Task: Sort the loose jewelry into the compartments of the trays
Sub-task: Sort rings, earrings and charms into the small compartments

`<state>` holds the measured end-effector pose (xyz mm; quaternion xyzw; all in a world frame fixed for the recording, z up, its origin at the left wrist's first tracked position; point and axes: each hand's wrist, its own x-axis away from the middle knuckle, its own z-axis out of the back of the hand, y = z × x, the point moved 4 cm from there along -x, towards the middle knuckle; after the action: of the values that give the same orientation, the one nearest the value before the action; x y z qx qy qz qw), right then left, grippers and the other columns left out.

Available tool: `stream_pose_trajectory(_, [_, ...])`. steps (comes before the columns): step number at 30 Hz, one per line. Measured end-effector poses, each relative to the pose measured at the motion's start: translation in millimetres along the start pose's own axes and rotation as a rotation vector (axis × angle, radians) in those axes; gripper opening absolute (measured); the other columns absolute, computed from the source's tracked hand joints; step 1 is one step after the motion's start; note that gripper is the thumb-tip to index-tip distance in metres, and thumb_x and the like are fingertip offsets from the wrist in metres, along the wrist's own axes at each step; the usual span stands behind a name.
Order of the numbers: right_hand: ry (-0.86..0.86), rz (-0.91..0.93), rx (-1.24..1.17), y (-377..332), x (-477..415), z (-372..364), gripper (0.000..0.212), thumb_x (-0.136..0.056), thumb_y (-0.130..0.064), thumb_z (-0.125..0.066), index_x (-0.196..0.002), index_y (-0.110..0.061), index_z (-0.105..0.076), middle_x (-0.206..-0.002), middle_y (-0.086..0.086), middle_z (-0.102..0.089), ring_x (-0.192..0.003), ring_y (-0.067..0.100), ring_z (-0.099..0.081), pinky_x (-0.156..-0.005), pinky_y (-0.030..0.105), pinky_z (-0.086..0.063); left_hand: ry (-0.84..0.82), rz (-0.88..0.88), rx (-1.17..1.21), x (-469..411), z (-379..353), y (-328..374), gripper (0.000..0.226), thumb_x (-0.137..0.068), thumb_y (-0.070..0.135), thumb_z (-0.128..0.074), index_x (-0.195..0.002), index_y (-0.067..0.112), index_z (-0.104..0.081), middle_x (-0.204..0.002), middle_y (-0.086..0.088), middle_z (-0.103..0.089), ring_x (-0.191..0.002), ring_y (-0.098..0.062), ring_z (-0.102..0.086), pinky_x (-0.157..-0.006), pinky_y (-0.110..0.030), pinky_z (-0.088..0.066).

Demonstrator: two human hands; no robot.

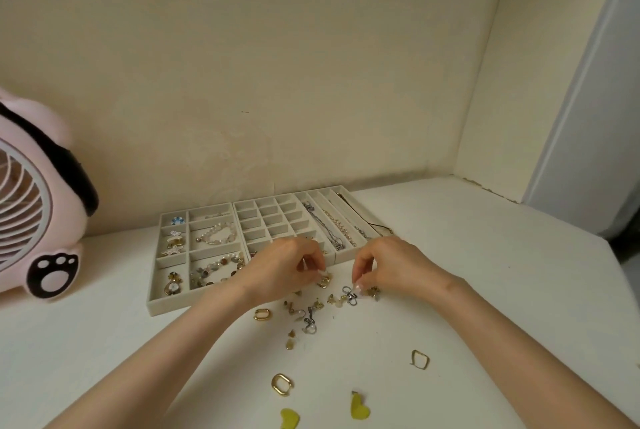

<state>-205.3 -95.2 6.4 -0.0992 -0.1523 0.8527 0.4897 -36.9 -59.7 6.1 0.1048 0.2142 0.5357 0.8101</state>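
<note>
Nearest me, at 6 o'clock, a yellow-green heart pendant (pixel 359 407) and a gold oval hoop (pixel 281 384) lie loose on the white tabletop (pixel 502 290). Further out sits the small earring scatter (pixel 311 312). Above it my left hand (pixel 289 264) pinches a gold heart earring (pixel 324 281), and my right hand (pixel 389 266) pinches a silver earring (pixel 350 294). The grid tray (pixel 273 219) lies at 12 o'clock, just past my left hand, which is the nearer one.

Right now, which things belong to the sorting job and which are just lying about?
Job: left tray, grid tray, long-slot tray, loose jewelry, left hand, right hand.
Lying about: pink fan.
</note>
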Motion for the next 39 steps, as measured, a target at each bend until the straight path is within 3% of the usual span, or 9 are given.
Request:
stream_pose_trajectory(7, [0.033, -0.024, -0.018, 2.9, 2.2, -9.1, 0.011, -0.072, -0.029, -0.079, -0.076, -0.026, -0.068, -0.082, -0.009, -0.067, -0.064, 0.000, -0.055, -0.068, 0.023, -0.046, -0.227, 0.059, 0.003, 4.3, -6.0, -3.4, 0.010, -0.082, 0.022, -0.069, -0.088, 0.026, -0.063, -0.084, 0.013, -0.061, -0.078, -0.004, -0.054, -0.071, -0.019, -0.044])
stream_pose_trajectory(12, [0.109, -0.050, -0.177, 10.2, 0.3, -8.2, 0.013, -0.073, -0.028, -0.079, -0.073, -0.025, -0.066, -0.077, -0.012, -0.065, -0.067, 0.000, -0.055, -0.065, 0.021, -0.044, -0.328, 0.091, -0.056, 7.5, -11.8, -3.3, 0.016, -0.076, 0.033, -0.074, -0.085, 0.026, -0.062, -0.083, 0.011, -0.060, -0.075, -0.005, -0.053, -0.071, -0.024, -0.044])
stream_pose_trajectory(15, [0.175, -0.045, -0.342, 11.9, -1.5, -5.2, 0.015, -0.072, -0.018, -0.080, -0.069, -0.021, -0.065, -0.072, -0.009, -0.064, -0.066, 0.001, -0.054, -0.066, 0.021, -0.046, -0.324, 0.069, -0.102, 6.6, -15.7, -3.0, 0.017, -0.077, 0.035, -0.073, -0.086, 0.025, -0.063, -0.089, 0.008, -0.061, -0.081, -0.010, -0.054, -0.072, -0.027, -0.045])
stream_pose_trajectory(18, [0.199, -0.034, -0.474, 12.0, -2.1, -3.2, 0.013, -0.073, -0.008, -0.077, -0.073, -0.016, -0.067, -0.077, 0.007, -0.070, -0.068, 0.010, -0.061, -0.069, 0.026, -0.052, -0.321, 0.051, -0.082, 5.9, -13.7, -3.0, 0.011, -0.080, 0.032, -0.070, -0.084, 0.026, -0.061, -0.086, 0.010, -0.061, -0.076, -0.006, -0.054, -0.069, -0.023, -0.045])
stream_pose_trajectory(24, [0.234, -0.008, -0.512, 10.7, -5.4, 1.3, 0.009, -0.076, -0.006, -0.074, -0.080, -0.013, -0.069, -0.073, 0.004, -0.068, -0.058, 0.000, -0.058, -0.062, 0.013, -0.049, -0.176, 0.072, 0.062, -0.2, 10.2, -4.7, 0.004, -0.084, 0.024, -0.066, -0.085, 0.025, -0.062, -0.088, 0.008, -0.064, -0.073, -0.003, -0.051, -0.064, -0.014, -0.040])
stream_pose_trajectory(30, [0.272, 0.035, -0.502, 3.9, -16.4, 15.8, 0.010, -0.078, -0.007, -0.074, -0.078, -0.017, -0.072, -0.069, -0.003, -0.065, -0.057, 0.000, -0.055, -0.066, 0.019, -0.052, 0.062, 0.159, 0.169, -35.6, 34.3, -30.7, 0.007, -0.084, 0.020, -0.067, -0.086, 0.015, -0.062, -0.081, 0.001, -0.067, -0.073, -0.016, -0.060, -0.069, -0.029, -0.048])
stream_pose_trajectory(33, [0.299, 0.048, -0.492, 2.9, -24.2, 18.1, 0.017, -0.078, -0.008, -0.074, -0.072, -0.023, -0.069, -0.065, -0.011, -0.063, -0.054, -0.006, -0.054, -0.064, 0.014, -0.049, 0.159, 0.228, 0.152, -61.4, 36.5, -52.1, 0.009, -0.084, 0.020, -0.067, -0.085, 0.015, -0.059, -0.085, -0.004, -0.066, -0.079, -0.021, -0.060, -0.068, -0.031, -0.047])
stream_pose_trajectory(36, [0.306, 0.037, -0.480, 4.1, -33.3, 15.3, 0.021, -0.078, -0.009, -0.074, -0.069, -0.026, -0.067, -0.065, -0.012, -0.062, -0.054, -0.008, -0.054, -0.065, 0.012, -0.047, 0.146, 0.283, 0.083, -80.3, 29.4, -66.9, 0.010, -0.085, 0.021, -0.066, -0.088, 0.017, -0.057, -0.087, -0.001, -0.062, -0.081, -0.017, -0.057, -0.061, -0.021, -0.041])
stream_pose_trajectory(39, [0.318, 0.030, -0.473, 5.5, -43.9, 14.2, 0.019, -0.078, -0.009, -0.073, -0.071, -0.025, -0.068, -0.068, -0.010, -0.063, -0.059, -0.002, -0.056, -0.070, 0.018, -0.051, 0.076, 0.313, 0.002, -90.2, 19.9, -74.8, 0.008, -0.086, 0.022, -0.065, -0.087, 0.018, -0.057, -0.090, 0.000, -0.062, -0.082, -0.015, -0.056, -0.068, -0.024, -0.045])
